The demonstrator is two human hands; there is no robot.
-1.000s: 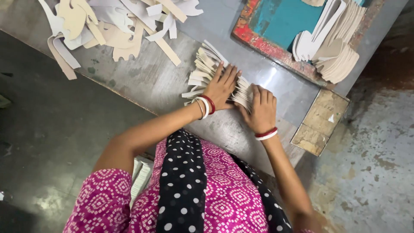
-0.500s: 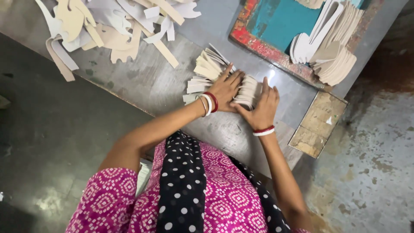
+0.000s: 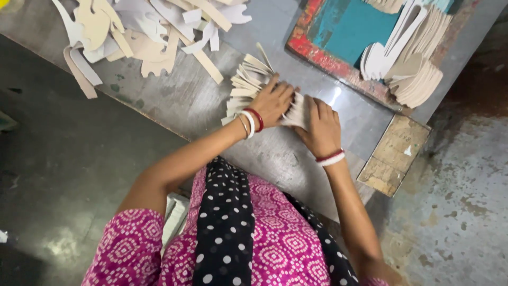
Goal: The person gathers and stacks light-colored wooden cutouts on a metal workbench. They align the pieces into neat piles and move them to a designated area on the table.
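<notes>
A fanned stack of cream, flat cut-out pieces (image 3: 246, 85) lies on the grey metal table (image 3: 190, 106). My left hand (image 3: 272, 100) presses down on the middle of the stack, fingers closed over it, with red and white bangles at the wrist. My right hand (image 3: 320, 127) grips the right end of the same stack, fingers curled around the pieces, and also wears red and white bangles. The part of the stack under both hands is hidden.
A heap of loose cream and white cut-outs (image 3: 137, 32) lies at the table's far left. A red-rimmed teal tray (image 3: 338, 32) holds stacks of curved pieces (image 3: 418, 58). A worn wooden block (image 3: 394, 156) sits at the table's right corner, with concrete floor beyond.
Both hands have stayed on the stack, squeezing it closer together. The view has shifted slightly; the stack sits a bit tighter under my hands.
</notes>
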